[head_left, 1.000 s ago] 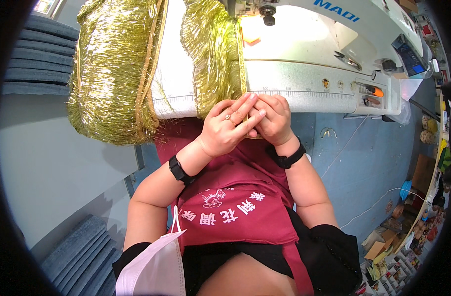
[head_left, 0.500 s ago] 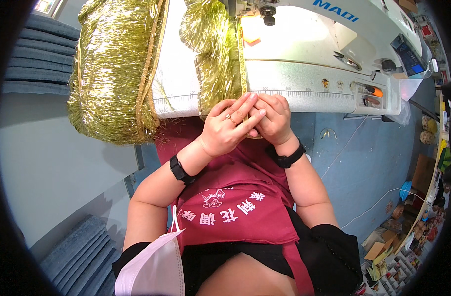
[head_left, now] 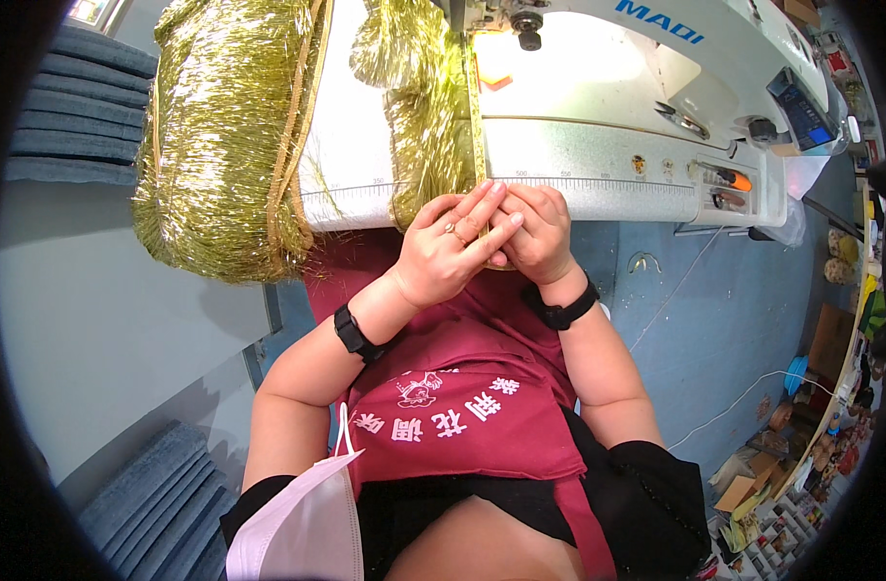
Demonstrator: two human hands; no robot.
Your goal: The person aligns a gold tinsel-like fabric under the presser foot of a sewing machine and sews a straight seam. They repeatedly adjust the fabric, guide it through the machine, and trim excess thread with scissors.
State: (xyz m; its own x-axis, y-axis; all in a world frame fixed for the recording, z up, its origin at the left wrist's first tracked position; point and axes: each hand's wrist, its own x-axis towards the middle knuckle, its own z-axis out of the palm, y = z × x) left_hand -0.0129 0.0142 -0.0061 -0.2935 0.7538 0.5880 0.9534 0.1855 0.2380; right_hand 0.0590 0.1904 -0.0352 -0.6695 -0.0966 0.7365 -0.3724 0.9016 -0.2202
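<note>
A strip of shiny gold-green tinsel fringe [head_left: 424, 136] lies on the white sewing machine bed, its strands spread to the left. Along its right side runs a narrow gold band [head_left: 478, 136], stretching from beneath the machine head [head_left: 458, 19] to the bed's front edge. There my left hand [head_left: 438, 252] and my right hand [head_left: 540, 232] meet, fingers overlapping and closed around the band. A short loop of it hangs below them; the fingers hide the part between. A ring sits on one left finger, and each wrist wears a black band.
To the left stands a large bundle of the same tinsel fringe [head_left: 220, 136] with gold bands. Small scissors-like snips [head_left: 682, 120] and an orange-handled screwdriver [head_left: 729, 176] lie on the right of the bed. Blue-grey folded fabric [head_left: 80, 107] is stacked far left. A white mask [head_left: 303, 518] hangs before me.
The fringe strands on the bed have shifted slightly, their lower left edge moving a little right. Both hands stay nearly in place, still closed on the band.
</note>
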